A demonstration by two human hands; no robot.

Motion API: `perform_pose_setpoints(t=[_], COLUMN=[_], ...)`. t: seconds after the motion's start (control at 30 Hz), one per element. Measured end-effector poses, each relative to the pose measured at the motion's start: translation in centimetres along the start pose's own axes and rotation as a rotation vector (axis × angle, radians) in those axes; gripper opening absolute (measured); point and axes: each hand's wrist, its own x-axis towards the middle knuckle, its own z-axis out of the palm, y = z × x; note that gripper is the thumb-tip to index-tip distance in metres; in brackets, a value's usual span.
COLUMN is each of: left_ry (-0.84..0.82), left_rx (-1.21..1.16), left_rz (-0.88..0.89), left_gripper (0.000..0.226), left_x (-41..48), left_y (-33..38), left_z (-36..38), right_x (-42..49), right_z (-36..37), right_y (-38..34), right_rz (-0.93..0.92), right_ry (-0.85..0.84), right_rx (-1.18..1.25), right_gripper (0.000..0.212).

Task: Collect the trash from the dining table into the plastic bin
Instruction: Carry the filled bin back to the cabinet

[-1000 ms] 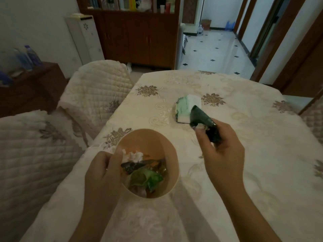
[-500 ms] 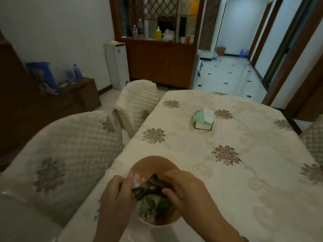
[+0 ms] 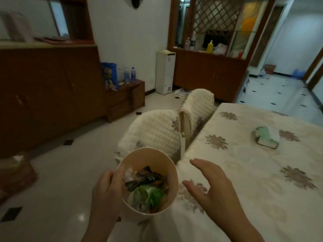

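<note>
My left hand [image 3: 106, 191] grips the near-left rim of a round tan plastic bin [image 3: 148, 158], thumb inside, holding it beside the left edge of the dining table [image 3: 262, 180]. The bin holds trash: a dark wrapper [image 3: 145, 179], a green wrapper [image 3: 148, 194] and crumpled white tissue [image 3: 129, 172]. To the right of the bin, my right hand [image 3: 211, 187] hovers over the table edge, open and holding nothing. A green and white tissue pack [image 3: 265, 138] lies farther back on the cream flowered tablecloth.
Two chairs with quilted cream covers [image 3: 157, 135] stand at the table's left side, just behind the bin. A wooden sideboard [image 3: 49, 95] and low cabinet with bottles [image 3: 125, 95] line the left wall. Tiled floor [image 3: 57, 172] lies to the left.
The dark wrapper left my right hand and now lies in the bin. My right hand drew back to the right and opened. The bin moved off the table to its left edge; the view turned left.
</note>
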Motion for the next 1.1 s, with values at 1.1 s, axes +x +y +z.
perform_pose_setpoints(t=[1.1], left_ry=[0.488], left_rx=[-0.002], left_rz=[-0.082], left_gripper=[0.035], left_x=[54.0], left_y=[-4.5], left_z=[-26.4], right_x=[44.1], right_z=[40.0], right_y=[-23.1], right_rz=[-0.194], right_ry=[-0.19], right_rx=[0.081], right_gripper=[0.067])
